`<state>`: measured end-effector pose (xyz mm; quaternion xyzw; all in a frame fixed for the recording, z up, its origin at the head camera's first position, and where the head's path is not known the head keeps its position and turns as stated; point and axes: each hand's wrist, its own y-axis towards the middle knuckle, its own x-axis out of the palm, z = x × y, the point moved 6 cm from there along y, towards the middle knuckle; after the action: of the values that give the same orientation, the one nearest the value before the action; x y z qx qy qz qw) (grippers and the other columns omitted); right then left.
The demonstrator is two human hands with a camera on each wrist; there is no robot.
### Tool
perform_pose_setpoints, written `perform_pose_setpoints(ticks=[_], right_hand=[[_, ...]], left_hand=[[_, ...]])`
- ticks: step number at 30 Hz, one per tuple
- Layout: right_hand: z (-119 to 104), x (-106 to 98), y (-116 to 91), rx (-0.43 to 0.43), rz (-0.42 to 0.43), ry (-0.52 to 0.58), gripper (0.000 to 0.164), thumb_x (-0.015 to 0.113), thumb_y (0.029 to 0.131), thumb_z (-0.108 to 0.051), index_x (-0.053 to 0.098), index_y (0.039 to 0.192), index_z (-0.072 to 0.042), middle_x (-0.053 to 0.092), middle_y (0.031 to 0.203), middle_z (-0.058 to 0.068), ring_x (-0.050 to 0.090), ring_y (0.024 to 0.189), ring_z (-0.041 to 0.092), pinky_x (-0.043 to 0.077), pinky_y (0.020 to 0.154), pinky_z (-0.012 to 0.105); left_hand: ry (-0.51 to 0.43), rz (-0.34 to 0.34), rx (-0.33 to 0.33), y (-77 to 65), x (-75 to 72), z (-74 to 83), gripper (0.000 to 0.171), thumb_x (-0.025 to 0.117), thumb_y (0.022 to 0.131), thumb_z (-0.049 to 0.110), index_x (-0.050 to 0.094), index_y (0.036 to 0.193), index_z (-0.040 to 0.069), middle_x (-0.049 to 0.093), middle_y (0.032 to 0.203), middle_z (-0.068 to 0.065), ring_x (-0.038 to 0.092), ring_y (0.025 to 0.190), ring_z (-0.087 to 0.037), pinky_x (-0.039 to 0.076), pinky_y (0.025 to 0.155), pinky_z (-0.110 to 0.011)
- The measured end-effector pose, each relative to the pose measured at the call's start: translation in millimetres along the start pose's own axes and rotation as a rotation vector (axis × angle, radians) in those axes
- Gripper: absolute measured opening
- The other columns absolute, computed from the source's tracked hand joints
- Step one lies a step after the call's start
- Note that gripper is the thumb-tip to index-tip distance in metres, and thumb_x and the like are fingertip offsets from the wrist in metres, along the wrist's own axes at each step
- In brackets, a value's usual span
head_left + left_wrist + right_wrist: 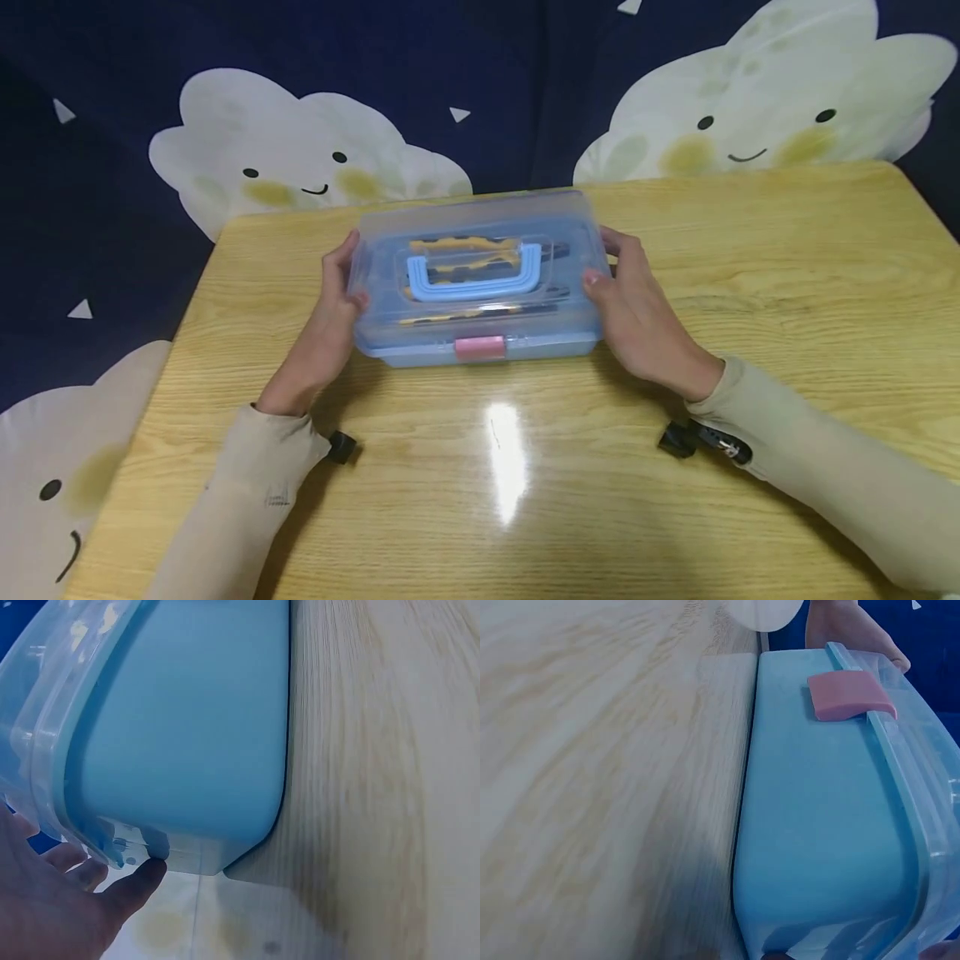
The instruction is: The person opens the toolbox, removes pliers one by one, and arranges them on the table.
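A light-blue plastic storage box (551, 325) with a clear lid sits on the table, its lid down. Its blue carrying handle (480, 290) lies folded flat on top, and a pink latch (480, 347) is at the front. Through the lid show several long yellow-and-dark items (461, 243), their kind unclear. My left hand (322, 325) grips the box's left end, thumb near the lid's edge; its fingers are partly hidden. At the opposite end my right hand (641, 321) holds the box, thumb on the lid's edge and fingers around the far side.
The wooden table (450, 500) extends around the box, with a bright light reflection in front. Behind it hangs a dark blue cloth (517, 92) with white smiling clouds. A small black device (342, 447) is on the left wrist, another (678, 439) on the right.
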<state>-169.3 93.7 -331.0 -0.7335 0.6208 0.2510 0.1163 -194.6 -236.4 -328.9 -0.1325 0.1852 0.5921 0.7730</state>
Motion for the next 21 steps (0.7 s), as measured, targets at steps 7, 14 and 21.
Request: perform_pose_setpoints(ticks=[7, 14, 21], right_hand=[[4.7, -15.7, -12.1, -0.008, 0.024, -0.027, 0.063, 0.030, 0.110, -0.036, 0.018, 0.162, -0.003, 0.030, 0.162, 0.023, 0.049, 0.132, 0.042, 0.044, 0.102, 0.052], [20.9, -35.5, -20.6, 0.016, 0.067, -0.063, 0.058, 0.032, 0.109, -0.031, 0.023, 0.160, -0.006, 0.036, 0.160, 0.022, 0.052, 0.128, 0.042, 0.042, 0.090, 0.029], [35.4, -51.0, -30.4, 0.042, 0.102, -0.045, 0.060, 0.034, 0.108, -0.040, 0.024, 0.160, -0.012, 0.036, 0.159, 0.024, 0.049, 0.129, 0.044, 0.039, 0.085, 0.022]], left_hand=[[0.046, -0.026, 0.041, 0.5, 13.8, 6.7, 0.077, 0.032, 0.094, 0.008, 0.001, 0.165, 0.010, -0.007, 0.176, -0.004, -0.002, 0.163, -0.024, 0.006, 0.135, -0.051], [0.069, -0.062, 0.064, 4.6, 32.8, 10.0, 0.082, 0.035, 0.092, 0.022, -0.001, 0.165, 0.013, -0.003, 0.175, -0.008, 0.011, 0.159, -0.029, 0.016, 0.131, -0.057], [0.036, -0.105, 0.095, 10.1, 48.8, 17.9, 0.086, 0.039, 0.092, 0.027, -0.002, 0.166, 0.014, 0.005, 0.171, -0.016, 0.017, 0.154, -0.031, 0.022, 0.129, -0.057]])
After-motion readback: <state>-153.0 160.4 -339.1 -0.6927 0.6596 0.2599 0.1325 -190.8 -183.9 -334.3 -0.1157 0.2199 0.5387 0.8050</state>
